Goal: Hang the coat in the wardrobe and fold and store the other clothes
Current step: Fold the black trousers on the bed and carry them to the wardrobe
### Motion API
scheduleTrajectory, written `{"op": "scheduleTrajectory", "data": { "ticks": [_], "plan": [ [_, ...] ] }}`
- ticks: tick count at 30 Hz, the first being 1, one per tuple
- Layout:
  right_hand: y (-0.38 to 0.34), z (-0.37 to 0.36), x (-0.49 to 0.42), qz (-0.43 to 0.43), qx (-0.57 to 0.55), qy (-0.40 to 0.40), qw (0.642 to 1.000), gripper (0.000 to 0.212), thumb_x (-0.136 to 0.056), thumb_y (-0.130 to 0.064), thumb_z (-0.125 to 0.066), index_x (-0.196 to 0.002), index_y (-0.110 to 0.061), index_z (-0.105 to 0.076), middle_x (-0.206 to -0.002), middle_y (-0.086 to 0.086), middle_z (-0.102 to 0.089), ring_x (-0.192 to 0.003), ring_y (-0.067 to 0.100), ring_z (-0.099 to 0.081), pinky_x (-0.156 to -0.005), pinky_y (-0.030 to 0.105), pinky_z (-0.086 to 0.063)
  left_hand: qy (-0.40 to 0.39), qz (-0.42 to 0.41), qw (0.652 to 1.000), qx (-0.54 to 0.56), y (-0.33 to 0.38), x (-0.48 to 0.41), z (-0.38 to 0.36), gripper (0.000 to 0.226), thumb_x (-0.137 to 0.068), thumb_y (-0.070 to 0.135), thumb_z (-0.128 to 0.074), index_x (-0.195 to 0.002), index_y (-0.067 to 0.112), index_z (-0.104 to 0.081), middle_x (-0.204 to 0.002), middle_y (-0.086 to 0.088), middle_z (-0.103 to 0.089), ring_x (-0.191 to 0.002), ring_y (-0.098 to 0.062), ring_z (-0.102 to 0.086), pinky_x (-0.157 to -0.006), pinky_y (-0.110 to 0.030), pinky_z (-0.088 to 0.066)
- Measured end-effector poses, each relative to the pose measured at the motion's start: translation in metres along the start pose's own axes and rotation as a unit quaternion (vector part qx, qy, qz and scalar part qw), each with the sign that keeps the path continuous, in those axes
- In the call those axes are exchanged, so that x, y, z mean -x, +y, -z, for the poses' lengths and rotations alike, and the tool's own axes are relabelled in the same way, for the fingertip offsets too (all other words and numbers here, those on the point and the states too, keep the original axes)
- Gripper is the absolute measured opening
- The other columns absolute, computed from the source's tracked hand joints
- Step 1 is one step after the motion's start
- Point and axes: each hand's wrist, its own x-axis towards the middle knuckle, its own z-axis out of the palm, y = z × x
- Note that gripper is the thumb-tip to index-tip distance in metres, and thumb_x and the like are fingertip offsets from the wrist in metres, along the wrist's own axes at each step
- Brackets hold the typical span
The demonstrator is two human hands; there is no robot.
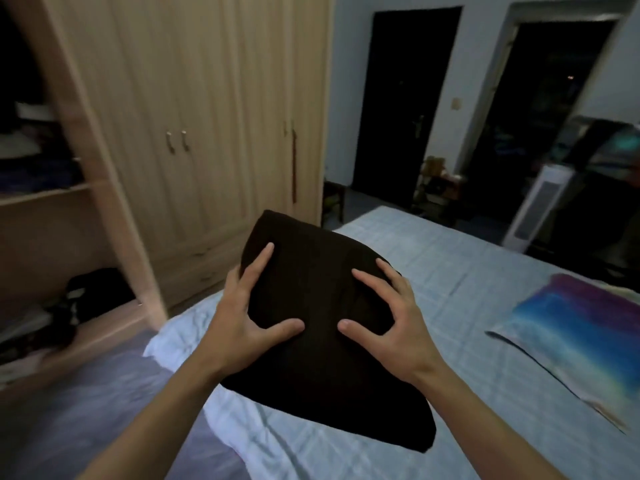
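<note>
A folded dark brown garment (311, 375) is lifted above the bed (450, 289), tilted toward the wardrobe. My left hand (242, 313) grips its left side, thumb on top and fingers spread along the edge. My right hand (388, 320) grips the right side the same way, thumb on top. The wooden wardrobe (194, 109) stands at the left. Its leftmost section is open and shows a shelf (45, 194) with stacked clothes above it and dark clothes (93, 292) on the bottom board.
A blue and purple pillow (585, 330) lies on the bed's right side. A lilac blanket (86, 410) covers the near left corner. A white standing appliance (540, 209) and two dark doorways are at the far side of the room.
</note>
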Motion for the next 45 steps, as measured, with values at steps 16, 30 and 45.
{"op": "scheduleTrajectory", "data": {
  "ticks": [16,30,45],
  "plan": [
    [-0.131,-0.303,-0.176,0.140,-0.077,-0.155,0.975,0.075,-0.064,-0.068,-0.072,-0.133,-0.054,-0.049,-0.153,-0.031,-0.022,-0.143,-0.003,-0.023,-0.114,0.037,-0.033,0.193,0.103,0.972,-0.080,-0.161,0.020,0.281,0.110,-0.064,0.049,-0.087,-0.144,0.064,-0.014,-0.152,0.015,-0.020,-0.131,0.020,-0.019,-0.100,-0.004,-0.030],
    [-0.152,-0.490,-0.382,0.208,-0.191,-0.277,0.919,0.073,-0.067,-0.066,-0.072,-0.135,-0.051,-0.049,-0.155,-0.024,-0.022,-0.144,-0.002,-0.021,-0.116,0.045,-0.033,0.280,0.207,0.926,-0.144,-0.271,-0.083,0.403,0.109,-0.059,0.068,-0.080,-0.144,0.065,-0.012,-0.157,0.010,-0.016,-0.149,-0.025,-0.018,-0.113,-0.057,-0.033],
    [-0.231,-0.684,-0.508,0.263,-0.186,-0.300,0.898,0.072,-0.067,-0.068,-0.072,-0.133,-0.052,-0.050,-0.156,-0.024,-0.024,-0.146,0.000,-0.020,-0.119,0.046,-0.027,0.345,0.196,0.900,-0.180,-0.400,-0.131,0.562,0.109,-0.062,0.061,-0.083,-0.147,0.060,-0.014,-0.155,0.013,-0.023,-0.148,-0.015,-0.018,-0.119,-0.045,-0.027]
  ]
}}
